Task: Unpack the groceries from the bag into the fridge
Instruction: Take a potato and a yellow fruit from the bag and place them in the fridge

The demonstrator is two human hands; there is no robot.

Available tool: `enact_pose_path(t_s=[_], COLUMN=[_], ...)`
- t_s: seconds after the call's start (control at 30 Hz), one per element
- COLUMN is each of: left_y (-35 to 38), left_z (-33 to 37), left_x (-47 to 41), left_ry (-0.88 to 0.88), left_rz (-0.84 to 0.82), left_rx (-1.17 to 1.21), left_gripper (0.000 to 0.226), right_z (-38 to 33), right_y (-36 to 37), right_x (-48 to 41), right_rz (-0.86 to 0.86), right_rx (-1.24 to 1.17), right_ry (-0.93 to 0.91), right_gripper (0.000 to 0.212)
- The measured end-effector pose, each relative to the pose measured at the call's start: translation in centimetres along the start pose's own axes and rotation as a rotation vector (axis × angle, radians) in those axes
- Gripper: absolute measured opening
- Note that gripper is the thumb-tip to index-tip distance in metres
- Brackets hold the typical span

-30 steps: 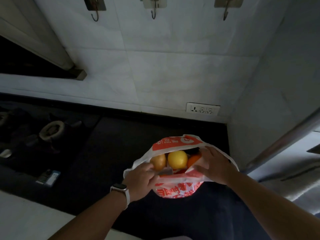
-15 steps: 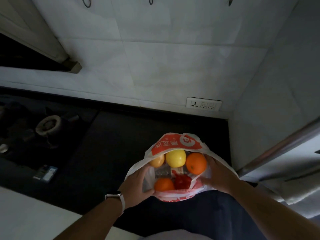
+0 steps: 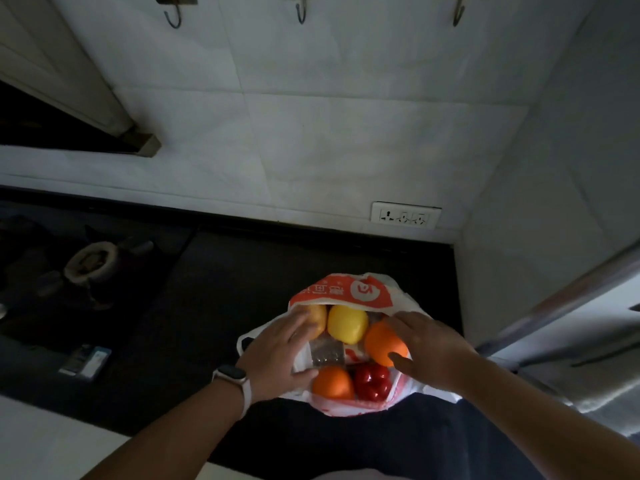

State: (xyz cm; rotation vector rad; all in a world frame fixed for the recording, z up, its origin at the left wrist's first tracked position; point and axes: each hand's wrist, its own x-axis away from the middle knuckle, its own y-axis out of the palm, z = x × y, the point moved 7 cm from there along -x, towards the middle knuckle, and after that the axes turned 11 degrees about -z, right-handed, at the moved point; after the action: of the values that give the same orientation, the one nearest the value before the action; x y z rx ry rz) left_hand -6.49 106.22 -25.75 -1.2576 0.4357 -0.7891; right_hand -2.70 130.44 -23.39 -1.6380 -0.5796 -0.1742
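Observation:
A white and orange plastic bag (image 3: 346, 292) stands open on the black counter (image 3: 207, 306). Inside lie a yellow fruit (image 3: 347, 323), a brownish potato (image 3: 321, 317), two oranges (image 3: 381, 346) (image 3: 333, 382), a red pepper (image 3: 372, 381) and a clear wrapped packet (image 3: 325, 351). My left hand (image 3: 277, 355), with a watch on its wrist, lies on the bag's left rim, its straight fingers touching the potato. My right hand (image 3: 433, 351) curls over the right orange, fingers on top and thumb below. A grey fridge door with a long handle (image 3: 571, 296) is at the right.
A gas burner (image 3: 90, 261) sits at the left of the counter, with a small box (image 3: 86, 358) nearer the front edge. A wall socket (image 3: 405, 216) is behind the bag. Hooks (image 3: 299, 12) hang on the tiled wall. A side wall closes the corner at right.
The bag's mouth has been spread wider, showing more produce. My right hand left the bag's rim and closed over the right orange. My left fingers slid forward to the potato.

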Motion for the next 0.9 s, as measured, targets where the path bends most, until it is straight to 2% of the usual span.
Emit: enact_pose_path(t_s=[0.1,0.23,0.33,0.43,0.6,0.73,0.8,0.9], left_y=[-0.7,-0.9,-0.5,0.4,1.3,0.2,-0.6,-1.2], left_z=[-1.6,-3.2,-3.9,-4.3,-4.5,-3.6,-3.2,-2.6], left_x=[-1.3,-2.4,-3.1,-3.4,-3.9,-4.1,-4.0,-4.0], left_ry=[-0.044,-0.103,-0.123,-0.138,-0.125,-0.074,-0.075,-0.098], left_rz=[-0.036,-0.066,-0.065,-0.086,-0.063,0.064,0.153,0.197], left_rx=[-0.031,0.135,0.224,0.266,0.289,0.302,0.287,0.236], left_gripper=[0.092,0.099,0.100,0.101,0.101,0.086,0.076,0.066], right_z=[1.6,3.2,4.0,4.6,4.6,4.7,4.2,2.9], right_y=[0.5,1.3,1.8,2.5,3.2,2.5,1.7,0.0], right_x=[-1.5,-3.0,-3.7,-4.3,-4.9,-4.3,-3.7,-2.6], right_rz=[-0.104,-0.167,-0.187,-0.179,-0.166,-0.119,-0.061,0.111], right_rx=[-0.018,-0.069,-0.163,-0.310,-0.416,-0.452,-0.448,-0.421], right_ry=[-0.005,0.063,0.097,0.139,0.154,0.152,0.149,0.107], right_gripper=[0.081,0.087,0.101,0.080,0.069,0.080,0.073,0.064])
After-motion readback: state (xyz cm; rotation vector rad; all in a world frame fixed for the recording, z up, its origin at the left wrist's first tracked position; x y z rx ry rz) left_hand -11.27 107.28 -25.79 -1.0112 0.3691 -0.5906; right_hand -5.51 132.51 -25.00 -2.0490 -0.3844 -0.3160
